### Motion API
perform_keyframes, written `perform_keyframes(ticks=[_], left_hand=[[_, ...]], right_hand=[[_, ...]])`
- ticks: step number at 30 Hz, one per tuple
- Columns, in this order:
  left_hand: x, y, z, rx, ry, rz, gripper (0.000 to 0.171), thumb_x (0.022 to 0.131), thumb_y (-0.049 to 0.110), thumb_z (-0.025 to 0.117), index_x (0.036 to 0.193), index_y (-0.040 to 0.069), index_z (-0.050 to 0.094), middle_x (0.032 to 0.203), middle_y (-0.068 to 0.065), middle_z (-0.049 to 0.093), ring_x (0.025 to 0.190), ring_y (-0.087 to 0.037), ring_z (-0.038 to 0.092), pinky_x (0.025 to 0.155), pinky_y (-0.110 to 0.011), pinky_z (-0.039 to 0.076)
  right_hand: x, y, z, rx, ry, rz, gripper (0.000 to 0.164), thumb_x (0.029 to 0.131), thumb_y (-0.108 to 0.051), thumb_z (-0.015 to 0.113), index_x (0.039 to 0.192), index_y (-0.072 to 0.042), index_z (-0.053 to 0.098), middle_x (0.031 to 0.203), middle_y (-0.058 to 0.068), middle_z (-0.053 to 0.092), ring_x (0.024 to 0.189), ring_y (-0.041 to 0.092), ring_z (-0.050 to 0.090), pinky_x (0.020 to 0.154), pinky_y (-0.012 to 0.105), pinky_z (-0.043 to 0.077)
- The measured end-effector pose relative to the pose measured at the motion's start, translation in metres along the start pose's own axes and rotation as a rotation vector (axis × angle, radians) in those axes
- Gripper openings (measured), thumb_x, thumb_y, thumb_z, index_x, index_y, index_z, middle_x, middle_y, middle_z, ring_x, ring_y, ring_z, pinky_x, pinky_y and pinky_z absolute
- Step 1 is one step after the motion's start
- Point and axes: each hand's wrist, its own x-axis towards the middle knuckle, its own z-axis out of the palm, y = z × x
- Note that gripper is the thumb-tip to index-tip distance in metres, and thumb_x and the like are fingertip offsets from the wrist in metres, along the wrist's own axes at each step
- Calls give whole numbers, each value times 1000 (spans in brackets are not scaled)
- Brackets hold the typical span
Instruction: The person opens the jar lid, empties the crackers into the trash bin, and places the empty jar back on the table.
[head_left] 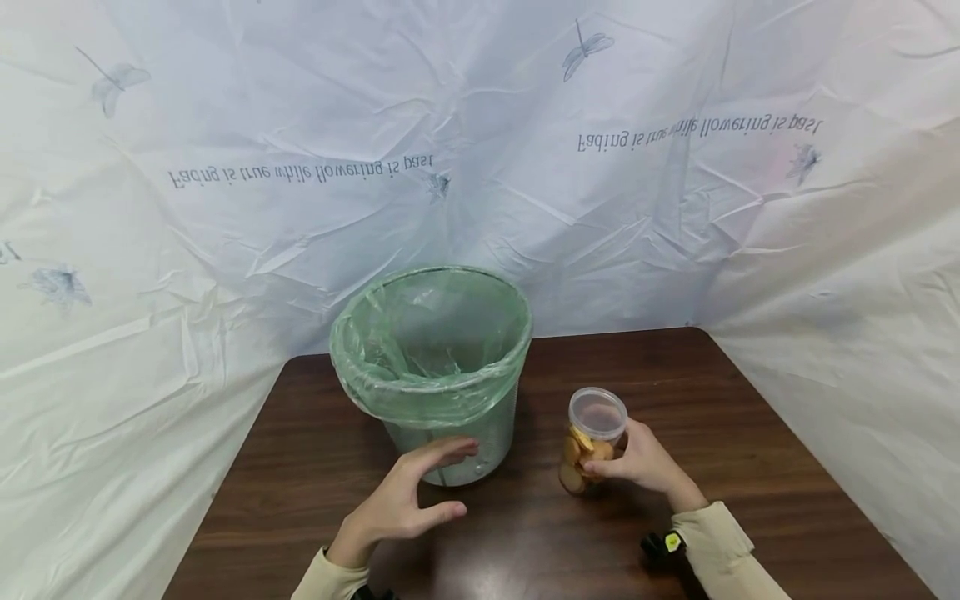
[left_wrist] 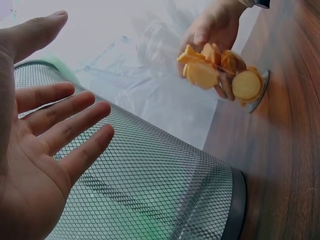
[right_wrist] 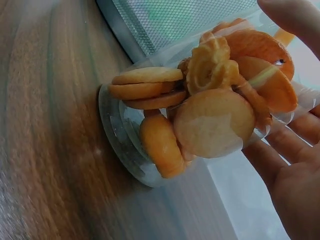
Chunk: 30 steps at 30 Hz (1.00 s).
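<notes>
Right hand [head_left: 640, 461] grips cookie jar [head_left: 585, 445]; left hand [head_left: 399, 500] loosely spread.

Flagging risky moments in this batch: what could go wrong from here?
The right hand alone grips the clear jar, so it might slip. If the jar tips and has no lid, which I can't tell, the biscuits could spill. The left hand, close to the mesh bin, might bump it.

Downward head view, 2 wrist close-ups
</notes>
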Motion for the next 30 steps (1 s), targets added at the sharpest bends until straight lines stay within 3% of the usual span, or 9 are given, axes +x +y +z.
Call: perform_keyframes(ticks=[7,19,26,30], left_hand=[[3,3,4,-3,-3,25,60,84,8,75,133,-11,48,129,-18,59,115,-35,59,94,-42,53],[6,9,9,12,-18,62,55,86,9,73,132,-10,51,131,-19,58,117,-35,58,92,-42,54],[-12,-26,24,50,-19,70,58,89,22,72,138,0,50,138,-10,56,126,-23,54,96,-35,52],[-11,-24,26,45,-23,53,57,89,22,72,137,0,51,137,-10,57,125,-23,55,96,-35,52]], right_hand=[[-3,-3,7,9,-54,-52,62,69,-18,89,123,-9,59,109,3,68,97,4,62,79,26,54],[-2,-11,9,45,-96,-64,61,71,-16,87,124,-4,58,111,4,67,101,4,61,82,26,53],[-4,-10,9,46,-104,-75,61,73,-14,86,125,-2,57,112,5,66,102,4,61,83,26,53],[-5,-8,10,48,-100,-73,61,73,-14,86,125,-5,57,113,3,66,103,5,61,84,26,53]])
